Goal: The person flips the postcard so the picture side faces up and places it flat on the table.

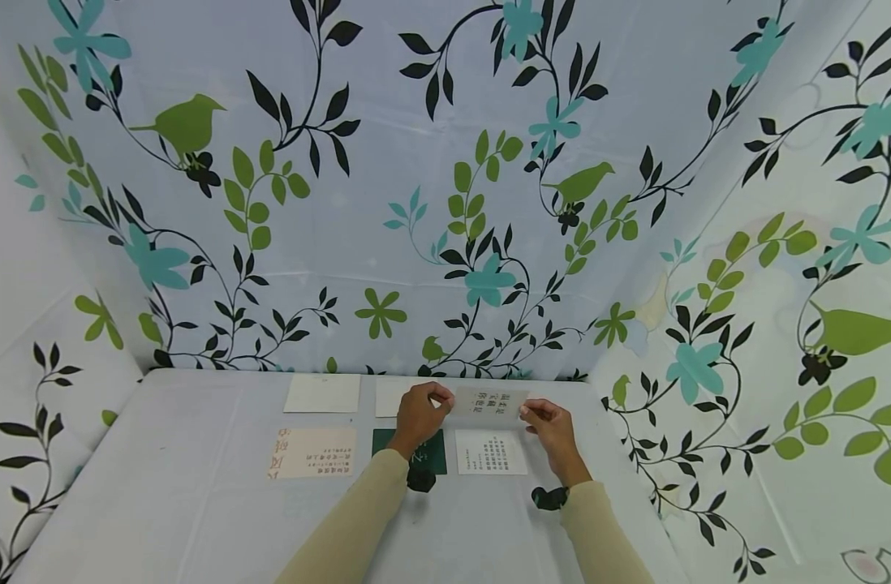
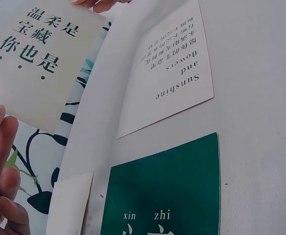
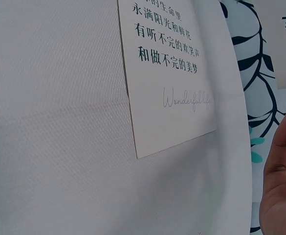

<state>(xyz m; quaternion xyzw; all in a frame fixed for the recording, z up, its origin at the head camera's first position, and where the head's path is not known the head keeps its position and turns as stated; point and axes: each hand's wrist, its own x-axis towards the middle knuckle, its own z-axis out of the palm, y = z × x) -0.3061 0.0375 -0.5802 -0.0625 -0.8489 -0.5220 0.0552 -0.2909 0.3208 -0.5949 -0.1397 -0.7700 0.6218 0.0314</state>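
Note:
A pale card (image 1: 492,405) printed with dark Chinese characters is held up between both hands at the back of the table. My left hand (image 1: 420,412) pinches its left end, and my right hand (image 1: 553,435) pinches the right one. Just below it lies a white card (image 1: 492,453); the left wrist view shows "Sunshine and flowers" on this white card (image 2: 174,68). Partly behind my left wrist, a green card (image 1: 436,453) rests on the table, with "xin zhi" legible on the green card (image 2: 167,183) up close. In the right wrist view, the held card (image 3: 282,44) appears only in part.
Left of the green card lies a cream card (image 1: 317,453) with reddish marks along its left side. Behind are a blank off-white card (image 1: 322,393) and another pale card (image 1: 391,397) partly covered by my left hand. Leaf-and-bird patterned cloth (image 1: 387,243) hangs behind the white-covered table (image 1: 197,478).

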